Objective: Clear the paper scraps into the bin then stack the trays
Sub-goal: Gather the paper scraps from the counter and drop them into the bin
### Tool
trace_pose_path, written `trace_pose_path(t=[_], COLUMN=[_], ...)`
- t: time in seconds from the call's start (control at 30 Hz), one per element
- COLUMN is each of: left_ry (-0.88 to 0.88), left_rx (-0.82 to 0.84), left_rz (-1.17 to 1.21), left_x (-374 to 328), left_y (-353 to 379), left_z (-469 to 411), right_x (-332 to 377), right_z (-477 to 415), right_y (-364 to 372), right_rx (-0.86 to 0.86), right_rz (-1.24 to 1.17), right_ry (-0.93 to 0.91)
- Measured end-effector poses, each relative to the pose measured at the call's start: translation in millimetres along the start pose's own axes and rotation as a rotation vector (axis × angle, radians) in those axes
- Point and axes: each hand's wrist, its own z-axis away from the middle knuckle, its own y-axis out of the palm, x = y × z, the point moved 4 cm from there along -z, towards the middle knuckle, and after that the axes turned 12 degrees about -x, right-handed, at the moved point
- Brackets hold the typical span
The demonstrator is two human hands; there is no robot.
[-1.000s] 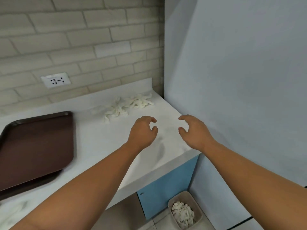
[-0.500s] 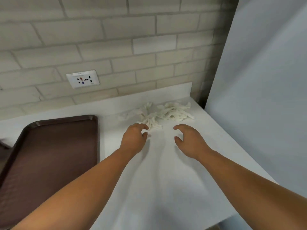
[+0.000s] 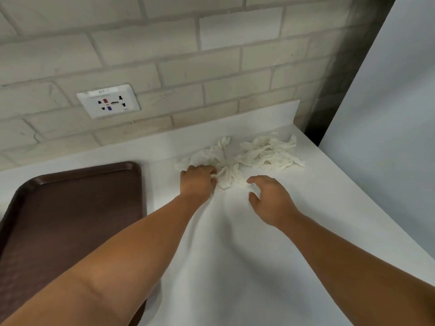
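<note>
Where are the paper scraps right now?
In the head view the paper scraps lie far right on the white counter, below the brick wall and right of the brown tray, with the left hand pinching their near edge.

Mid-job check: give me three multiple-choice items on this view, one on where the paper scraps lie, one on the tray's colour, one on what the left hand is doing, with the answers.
1. Where do the paper scraps lie?
A. in a bin
B. on the floor
C. on the white counter, near its back right corner

2. What colour is the tray?
A. dark brown
B. blue
C. white

3. What is the left hand doing?
A. lying flat on the counter
B. pinching scraps at the near edge of the pile
C. lifting the tray

Answers:
1 C: the pile sits on bare counter to the right of the tray, close to the brick wall.
2 A: its whole surface and rim are dark brown.
3 B: its fingers curl round a white scrap, while the right hand hovers open beside the pile.
</note>
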Motion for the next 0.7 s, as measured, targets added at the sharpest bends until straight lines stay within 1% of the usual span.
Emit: trace_pose_path(t=[0.1,0.2,0.3,0.37,0.43,0.5,0.57,0.63,0.7], left_ry=[-0.013,-0.026,-0.022,-0.003,0.003,0.049,0.146,0.233,0.283], left_rx=[-0.039,-0.087,-0.14,-0.144,-0.086,-0.034,-0.036,-0.019,-0.001], left_rz=[0.025,0.128,0.373,0.529,0.631,0.634,0.523,0.408,0.425], left_x=[7,10,8,2,-4,-10,-14,-19,-23], left_y=[2,-7,-28,-42,-47,-42,-31,-19,-13], left_z=[0,4,12,18,26,35,44,52,57], right_x=[1,4,14,25,35,43,45,39,25], right_z=[-8,-14,-19,-18,-15,-10,-10,-12,-15], right_y=[1,6,12,20,30,39,45,45,42], right_rx=[-0.019,-0.004,0.029,0.131,0.252,0.342,0.351,0.262,0.141], right_rz=[-0.029,-0.174,-0.474,-0.718,-0.946,-1.124,-1.164,-1.161,-1.1], right_ry=[0.031,0.165,0.41,0.597,0.751,0.84,0.84,0.866,0.887])
